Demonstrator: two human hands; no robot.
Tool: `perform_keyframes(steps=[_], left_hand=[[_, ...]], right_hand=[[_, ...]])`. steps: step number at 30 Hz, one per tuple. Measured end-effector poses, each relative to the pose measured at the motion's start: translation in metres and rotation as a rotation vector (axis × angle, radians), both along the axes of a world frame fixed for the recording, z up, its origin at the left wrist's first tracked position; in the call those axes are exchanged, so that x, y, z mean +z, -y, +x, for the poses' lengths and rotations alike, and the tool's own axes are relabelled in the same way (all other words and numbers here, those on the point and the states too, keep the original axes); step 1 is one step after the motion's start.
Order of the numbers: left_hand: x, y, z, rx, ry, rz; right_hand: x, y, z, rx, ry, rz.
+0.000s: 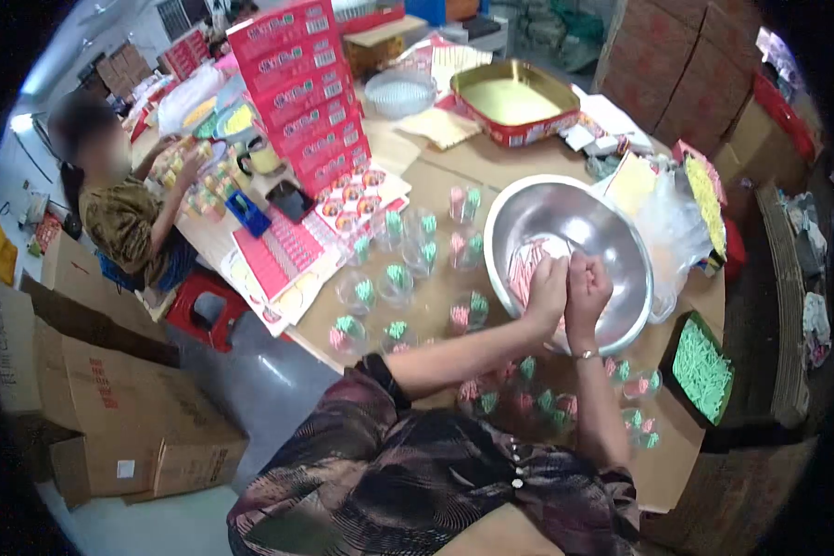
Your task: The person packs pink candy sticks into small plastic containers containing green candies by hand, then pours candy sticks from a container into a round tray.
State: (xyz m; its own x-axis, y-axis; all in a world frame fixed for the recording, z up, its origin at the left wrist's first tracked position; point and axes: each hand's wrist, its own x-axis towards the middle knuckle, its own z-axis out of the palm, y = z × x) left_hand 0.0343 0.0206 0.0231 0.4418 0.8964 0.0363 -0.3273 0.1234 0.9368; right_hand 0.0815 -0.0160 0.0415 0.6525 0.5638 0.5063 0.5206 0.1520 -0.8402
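Note:
A large metal bowl [626, 269] stands on the table with a pile of thin pink-and-white sticks [526, 263] inside. Over it, my left hand [548, 291] and my right hand [587, 287] are together, their fingers curled closed. Whatever they may hold is hidden by the fingers. Left of the bowl stand several clear plastic cups [395, 285] with bunches of green or pink sticks in them. More cups [641, 385] are near my forearms, some partly covered by them. On the right, a tray [734, 378] holds many loose green sticks [701, 372].
Stacked red boxes [301, 102] rise at the back left beside printed sheets [283, 258]. A red-sided tin [519, 132] and a translucent basket [400, 95] stand at the back. Plastic bags [669, 218] lie right of the bowl. A co-worker [125, 199] sits at the left.

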Motion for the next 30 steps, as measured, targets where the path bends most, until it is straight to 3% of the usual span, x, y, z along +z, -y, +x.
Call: perform_keyframes(steps=[2, 4, 5, 9, 11, 15, 19, 25, 29, 30], left_hand=[[0.003, 0.004, -0.004, -0.003, -0.012, -0.06], [0.008, -0.001, -0.001, 0.012, -0.116, 0.109], [0.012, -0.005, 0.006, 0.051, -0.043, 0.162], [0.008, -0.029, 0.028, -0.006, -0.2, 0.255], [-0.007, -0.038, 0.036, -0.02, -0.207, 0.241], [-0.033, -0.04, 0.052, -0.048, -0.252, 0.155], [-0.032, -0.018, 0.048, -0.098, -0.185, 0.141], [-0.014, -0.011, 0.025, -0.037, -0.138, 0.137], [0.008, -0.02, -0.029, -0.347, -0.282, 0.13], [0.026, -0.023, -0.061, -0.365, -0.383, 0.308]], right_hand=[[-0.005, -0.003, 0.005, -0.031, -0.017, 0.002], [-0.004, -0.005, 0.011, -0.023, -0.063, 0.042], [-0.002, -0.008, 0.012, -0.014, -0.05, 0.059], [0.005, -0.002, 0.029, -0.106, 0.149, -0.126], [-0.011, 0.0, 0.046, -0.261, 0.489, -0.201], [-0.019, 0.003, 0.052, -0.291, 0.571, -0.013], [-0.011, 0.014, 0.037, -0.103, 0.068, -0.091], [-0.02, 0.009, 0.026, -0.103, 0.023, -0.039], [-0.016, 0.015, 0.022, 0.07, -0.046, -0.054], [-0.013, 0.018, 0.02, 0.181, -0.217, -0.103]])
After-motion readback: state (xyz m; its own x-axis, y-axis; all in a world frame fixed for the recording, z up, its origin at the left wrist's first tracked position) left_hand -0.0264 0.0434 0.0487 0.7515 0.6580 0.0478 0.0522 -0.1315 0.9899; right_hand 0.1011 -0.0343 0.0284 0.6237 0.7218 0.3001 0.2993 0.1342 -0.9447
